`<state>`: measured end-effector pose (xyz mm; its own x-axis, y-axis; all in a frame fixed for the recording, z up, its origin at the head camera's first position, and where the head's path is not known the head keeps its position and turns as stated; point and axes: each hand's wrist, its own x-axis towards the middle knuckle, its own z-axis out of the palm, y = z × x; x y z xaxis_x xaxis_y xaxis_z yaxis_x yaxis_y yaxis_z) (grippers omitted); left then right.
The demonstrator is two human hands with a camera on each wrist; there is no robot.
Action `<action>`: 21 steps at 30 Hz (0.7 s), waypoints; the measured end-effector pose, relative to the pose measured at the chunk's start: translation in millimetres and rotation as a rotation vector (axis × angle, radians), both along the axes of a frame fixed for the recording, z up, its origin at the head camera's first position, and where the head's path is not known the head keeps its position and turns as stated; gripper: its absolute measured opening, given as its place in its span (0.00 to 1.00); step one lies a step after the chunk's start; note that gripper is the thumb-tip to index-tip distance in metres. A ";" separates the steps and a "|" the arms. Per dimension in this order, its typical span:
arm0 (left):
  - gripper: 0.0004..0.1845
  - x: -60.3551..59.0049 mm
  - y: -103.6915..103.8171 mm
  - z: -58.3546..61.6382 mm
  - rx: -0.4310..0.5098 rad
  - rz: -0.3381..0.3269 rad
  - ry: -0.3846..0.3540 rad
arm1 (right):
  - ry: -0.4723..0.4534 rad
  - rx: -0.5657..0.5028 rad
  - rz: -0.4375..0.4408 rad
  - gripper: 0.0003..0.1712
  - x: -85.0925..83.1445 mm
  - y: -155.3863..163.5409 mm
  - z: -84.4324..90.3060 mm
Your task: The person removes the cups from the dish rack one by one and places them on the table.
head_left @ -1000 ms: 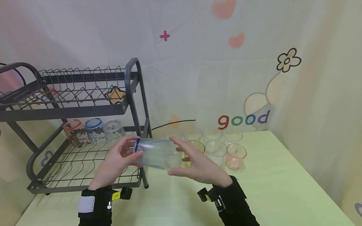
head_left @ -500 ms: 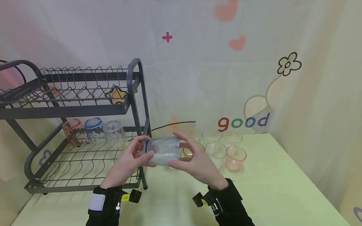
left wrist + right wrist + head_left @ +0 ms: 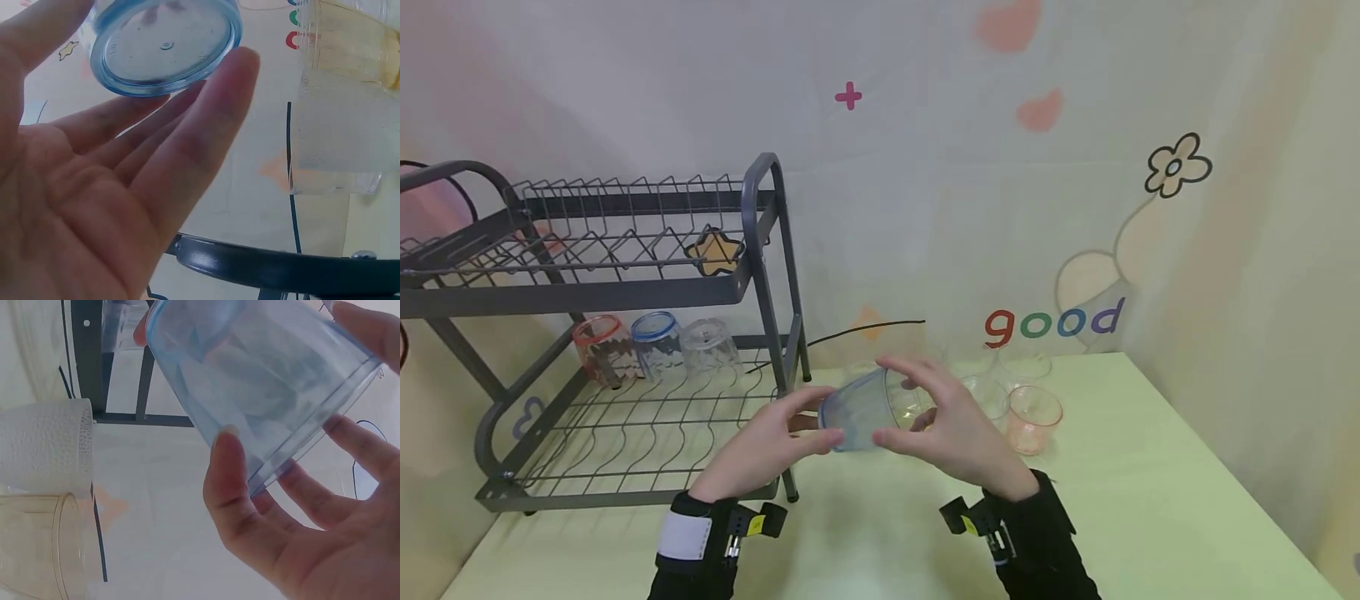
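Gripping 1 tilted blue cup (image 3: 857, 412), left hand (image 3: 765, 447) and right hand (image 3: 953, 435) seem midway through inverting it; next likely calls for lowering it onto the rack (image 3: 587, 296) leftward.

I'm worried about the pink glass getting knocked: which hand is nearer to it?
The right hand. In the head view it is left of the pink glass, holding the blue glass by its open end; the left hand is farther left, at the base.
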<state>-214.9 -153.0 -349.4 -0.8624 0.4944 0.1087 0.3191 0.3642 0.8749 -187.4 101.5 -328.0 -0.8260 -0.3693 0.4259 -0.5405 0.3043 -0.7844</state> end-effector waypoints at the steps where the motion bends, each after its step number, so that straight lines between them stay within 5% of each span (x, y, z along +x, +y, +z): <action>1: 0.36 0.2 0.3 -0.1 -0.014 0.007 0.014 | 0.007 0.012 0.000 0.41 -0.2 0.2 0.3; 14: 0.34 -1.1 2.6 -3.6 -0.061 0.076 0.122 | 0.103 0.156 -0.101 0.42 -2.5 -1.3 -3.5; 21: 0.29 -2.4 -11.9 -0.9 -0.101 0.137 0.121 | 0.099 0.188 -0.135 0.42 -8.0 -4.2 -11.9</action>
